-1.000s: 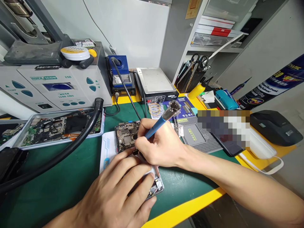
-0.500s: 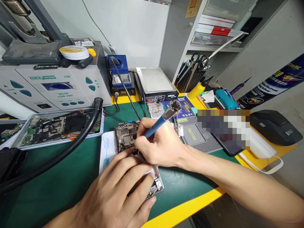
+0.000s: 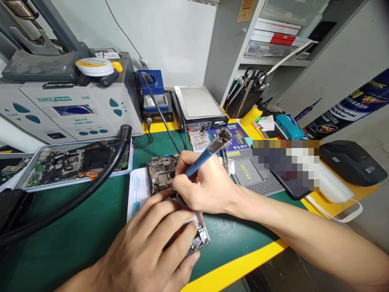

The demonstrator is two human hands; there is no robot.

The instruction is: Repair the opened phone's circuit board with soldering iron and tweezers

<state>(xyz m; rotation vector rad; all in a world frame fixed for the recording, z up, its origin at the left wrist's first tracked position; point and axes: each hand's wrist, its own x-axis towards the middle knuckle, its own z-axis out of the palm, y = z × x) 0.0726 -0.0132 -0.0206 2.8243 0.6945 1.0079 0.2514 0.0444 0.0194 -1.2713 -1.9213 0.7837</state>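
An opened smartphone (image 3: 161, 178) lies tilted on the bench, its circuit board and chips exposed at the far end. My left hand (image 3: 146, 239) spans its near half, fingers over the top and thumb by the near edge, holding it. My right hand (image 3: 206, 186) grips a blue-handled brush (image 3: 199, 163) like a pen. The brush's metal collar and dark bristle tuft point up and away from the phone. Its lower end is hidden behind my fingers, close to the board. Under the phone is a white and blue pad (image 3: 135, 190).
A hot-air station (image 3: 75, 109) stands at left, its black hose (image 3: 100, 178) crossing the green mat (image 3: 91, 227). Behind are a soldering stand (image 3: 154, 89) and a heating plate (image 3: 199, 103). A tray of circuit boards (image 3: 33, 186) sits left; a dark phone (image 3: 293, 184) lies right.
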